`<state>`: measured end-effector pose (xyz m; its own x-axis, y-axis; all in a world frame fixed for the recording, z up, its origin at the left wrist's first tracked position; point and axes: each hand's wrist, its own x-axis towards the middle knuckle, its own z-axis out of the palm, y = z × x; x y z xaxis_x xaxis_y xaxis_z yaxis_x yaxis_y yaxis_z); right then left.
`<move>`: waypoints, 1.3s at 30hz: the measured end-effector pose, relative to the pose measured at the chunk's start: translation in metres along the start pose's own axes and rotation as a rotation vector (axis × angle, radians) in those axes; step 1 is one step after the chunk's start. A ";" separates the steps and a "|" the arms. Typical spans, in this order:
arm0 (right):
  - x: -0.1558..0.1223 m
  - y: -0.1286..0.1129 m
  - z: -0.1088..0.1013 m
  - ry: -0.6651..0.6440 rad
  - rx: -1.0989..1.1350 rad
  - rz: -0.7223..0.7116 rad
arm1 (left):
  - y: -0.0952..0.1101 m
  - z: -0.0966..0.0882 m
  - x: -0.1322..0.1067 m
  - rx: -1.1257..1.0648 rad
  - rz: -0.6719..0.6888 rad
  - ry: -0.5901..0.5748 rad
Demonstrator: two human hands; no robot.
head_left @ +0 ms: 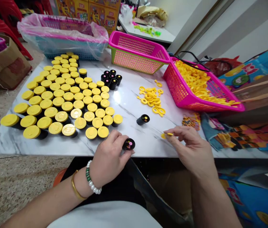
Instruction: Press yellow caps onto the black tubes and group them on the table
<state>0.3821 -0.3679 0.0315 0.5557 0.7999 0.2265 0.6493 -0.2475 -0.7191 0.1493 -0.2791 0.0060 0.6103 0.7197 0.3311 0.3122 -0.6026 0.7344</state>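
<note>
My left hand [111, 155] wraps round a small black cup [129, 144] near the table's front edge; pink and other coloured bits show inside it. In my right hand [193, 150], thumb and fingertips pinch a small yellow plastic piece [169, 134], partly hidden by the fingers. Another open black cup [143, 119] lies tilted between and beyond the hands, with coloured bits inside. Past it is a loose pile of yellow ring-ended pieces [151, 96]. Left of my left hand stand many black cups with yellow lids [73, 96], packed close together.
Several open black cups [111, 79] cluster at mid-table. A pink-and-green basket [136, 61] and a bag-lined basket [64, 44] stand at the back. On the right, a pink basket [183, 96] holds yellow pieces, with small printed packets [191, 121] in front.
</note>
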 end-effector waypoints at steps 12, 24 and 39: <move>-0.016 -0.065 0.052 -0.528 0.652 0.372 | 0.001 -0.003 0.002 0.009 -0.045 -0.089; -0.015 -0.060 0.064 -0.493 0.663 0.437 | 0.007 -0.015 0.006 -0.067 -0.115 -0.221; -0.033 -0.064 0.067 -0.332 0.535 0.274 | 0.012 -0.007 0.003 -0.194 -0.224 -0.137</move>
<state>0.2876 -0.3415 0.0262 0.4192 0.8933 -0.1619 0.1144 -0.2289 -0.9667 0.1501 -0.2813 0.0196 0.6386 0.7659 0.0748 0.3133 -0.3476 0.8838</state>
